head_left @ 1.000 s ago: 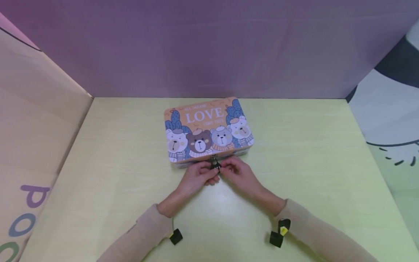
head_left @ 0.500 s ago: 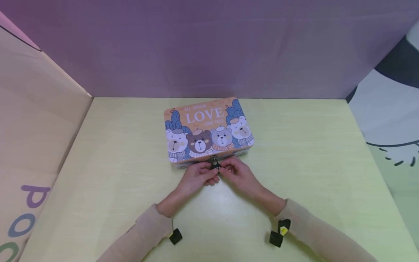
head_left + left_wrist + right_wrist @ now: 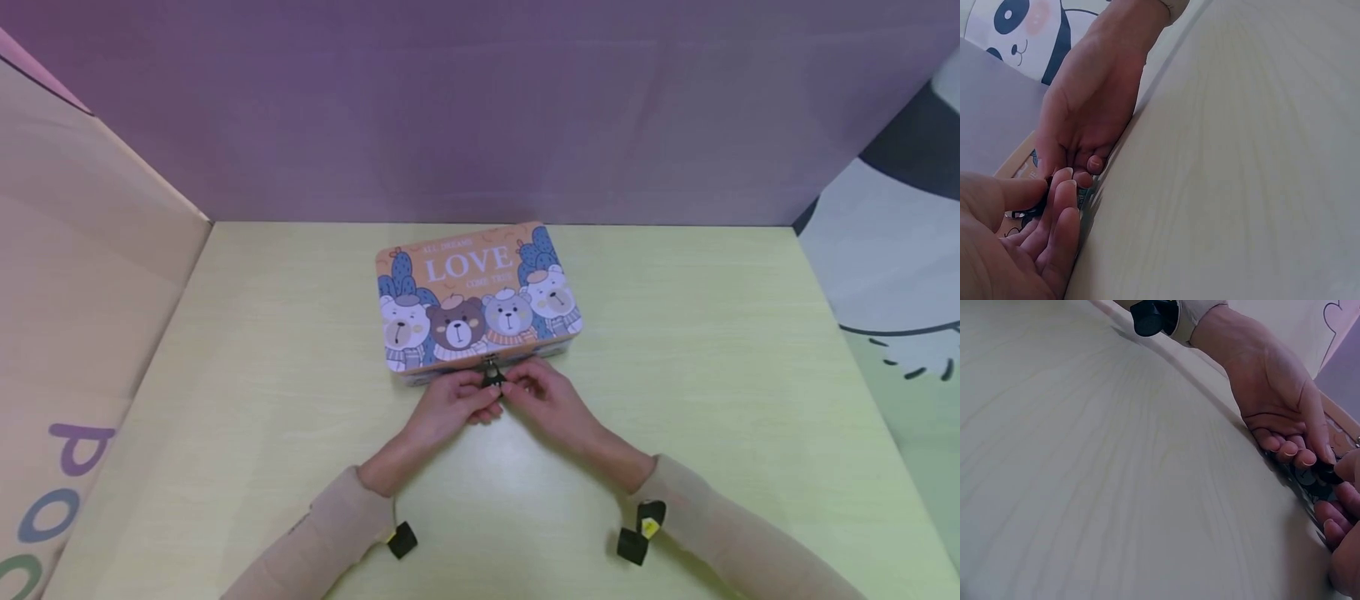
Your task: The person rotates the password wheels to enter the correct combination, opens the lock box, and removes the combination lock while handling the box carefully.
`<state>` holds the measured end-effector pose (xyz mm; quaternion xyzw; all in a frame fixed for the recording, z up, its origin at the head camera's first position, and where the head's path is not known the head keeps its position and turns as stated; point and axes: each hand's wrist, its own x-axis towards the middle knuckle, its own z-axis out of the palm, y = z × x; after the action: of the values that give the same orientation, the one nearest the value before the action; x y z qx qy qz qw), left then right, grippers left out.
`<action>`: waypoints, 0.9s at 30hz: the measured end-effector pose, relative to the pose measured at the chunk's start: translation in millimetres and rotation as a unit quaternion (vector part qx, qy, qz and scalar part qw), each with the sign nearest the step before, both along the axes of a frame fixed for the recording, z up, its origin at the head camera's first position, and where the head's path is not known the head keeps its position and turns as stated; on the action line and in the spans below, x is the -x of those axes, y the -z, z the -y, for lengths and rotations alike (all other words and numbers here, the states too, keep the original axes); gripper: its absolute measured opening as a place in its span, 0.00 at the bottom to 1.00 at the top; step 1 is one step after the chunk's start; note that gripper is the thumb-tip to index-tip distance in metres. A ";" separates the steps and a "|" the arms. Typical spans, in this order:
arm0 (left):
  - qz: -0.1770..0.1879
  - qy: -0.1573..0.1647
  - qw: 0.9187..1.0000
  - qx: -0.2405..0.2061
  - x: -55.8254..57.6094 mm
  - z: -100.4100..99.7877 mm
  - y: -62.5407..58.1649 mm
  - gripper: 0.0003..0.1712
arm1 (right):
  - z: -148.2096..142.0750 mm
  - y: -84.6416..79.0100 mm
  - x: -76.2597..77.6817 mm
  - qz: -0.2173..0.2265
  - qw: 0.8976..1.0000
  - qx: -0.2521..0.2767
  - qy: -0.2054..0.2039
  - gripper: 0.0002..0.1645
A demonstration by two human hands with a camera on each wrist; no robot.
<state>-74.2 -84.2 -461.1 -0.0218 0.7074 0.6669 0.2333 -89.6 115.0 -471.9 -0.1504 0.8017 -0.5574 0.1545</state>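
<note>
A small black padlock (image 3: 492,378) with pale marks on its body hangs at the front clasp of a tin box (image 3: 480,312). The lid shows cartoon bears and the word LOVE. My left hand (image 3: 447,407) holds the padlock from the left, thumb on top and fingers beneath. From the right, the thumb and index finger of my right hand (image 3: 550,403) pinch the padlock's side. In the right wrist view the padlock (image 3: 1327,474) is a dark piece between both hands. Fingers cover most of it in the left wrist view, where the clasp is partly visible.
The tin box sits slightly turned on a pale wood-grain table (image 3: 712,350), close to the purple back panel (image 3: 480,108). Printed panels stand along the left (image 3: 97,250) and right (image 3: 877,242) sides. Black wrist cameras (image 3: 633,546) are fixed at both sleeves.
</note>
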 end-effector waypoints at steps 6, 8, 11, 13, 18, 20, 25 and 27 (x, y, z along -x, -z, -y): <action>0.002 0.004 1.000 0.001 0.3 0.9 -1.1 0.13 | -1.3 2.4 1.9 -0.002 1.000 0.009 -0.001 0.10; 0.002 0.005 1.000 0.002 0.5 1.3 -1.3 0.13 | -1.2 2.7 2.0 -0.004 1.000 0.011 0.001 0.10; 0.002 0.005 1.000 0.001 0.7 1.6 -1.4 0.12 | -0.9 2.7 1.8 0.000 1.000 0.011 0.004 0.10; 0.002 0.004 1.000 0.000 0.9 1.5 -1.6 0.12 | -0.3 2.3 1.5 0.003 1.000 0.010 0.009 0.10; 0.005 0.001 1.000 0.001 1.1 1.2 -2.1 0.12 | 0.5 2.5 1.3 0.008 1.000 0.008 0.011 0.09; 0.006 0.000 1.000 0.002 1.1 1.1 -2.1 0.13 | 0.9 2.7 1.5 0.009 1.000 0.009 0.010 0.09; 0.006 0.001 1.000 0.006 1.0 0.7 -1.5 0.13 | 1.7 1.9 1.0 0.013 1.000 0.014 0.010 0.09; 0.006 0.002 1.000 0.006 0.9 0.7 -1.4 0.13 | 1.5 2.0 1.0 0.013 1.000 0.014 0.011 0.09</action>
<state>-75.1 -84.9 -459.7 -0.0263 0.7097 0.6623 0.2388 -90.6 113.5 -473.9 -0.1370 0.7932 -0.5723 0.1566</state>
